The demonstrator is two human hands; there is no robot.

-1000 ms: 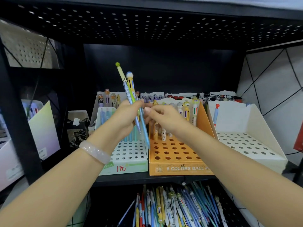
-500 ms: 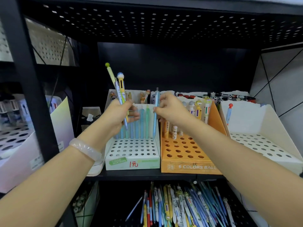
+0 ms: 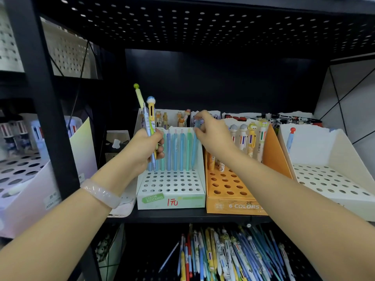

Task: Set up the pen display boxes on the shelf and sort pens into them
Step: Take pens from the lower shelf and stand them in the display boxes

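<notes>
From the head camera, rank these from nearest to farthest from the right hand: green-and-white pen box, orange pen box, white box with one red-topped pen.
1. Green-and-white pen box, under the right hand, which pinches a blue pen in its back row.
2. Orange pen box, just right.
3. White box, far right.

black perforated metal shelving (image 3: 203,23), pale tiled wall (image 3: 353,92)

The middle display box (image 3: 171,191) stands on the shelf (image 3: 182,217). A second box (image 3: 229,197) touches its right side, and a third box (image 3: 332,179) is further right. Behind it stand smaller boxes (image 3: 172,117). Under it, below the shelf, lie loose pens (image 3: 229,256).
</notes>
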